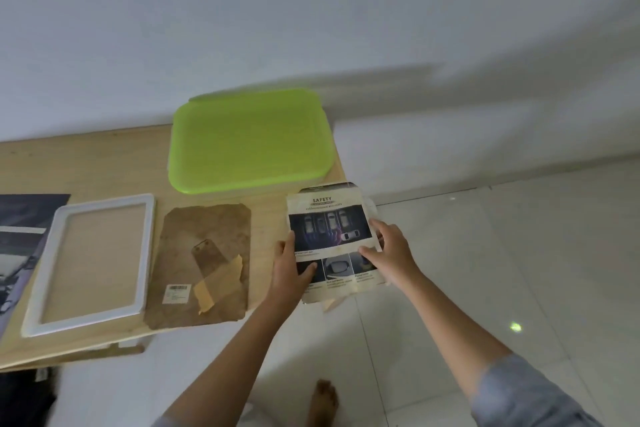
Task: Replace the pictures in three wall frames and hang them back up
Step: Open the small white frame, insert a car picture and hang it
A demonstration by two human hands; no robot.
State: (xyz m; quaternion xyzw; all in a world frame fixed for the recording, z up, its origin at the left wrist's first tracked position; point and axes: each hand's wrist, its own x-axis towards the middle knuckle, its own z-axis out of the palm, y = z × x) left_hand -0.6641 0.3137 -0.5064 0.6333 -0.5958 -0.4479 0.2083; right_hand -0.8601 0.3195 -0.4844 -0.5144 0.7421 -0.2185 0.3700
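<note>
An empty white picture frame [91,262] lies flat on the wooden table [86,163]. To its right lies the frame's brown backing board [204,267], its stand fixed with tan tape. At the table's right edge I hold a printed "SAFETY" picture [330,225] with car photos in both hands. My left hand [291,270] grips its left edge, thumb on the print. My right hand [391,253] pinches the right edge, where the sheet overhangs the table.
A lime-green lidded plastic box [249,142] stands at the table's back right against the white wall. A dark printed poster [20,246] lies at the far left. White floor tiles [485,270] and my bare foot [325,402] show below.
</note>
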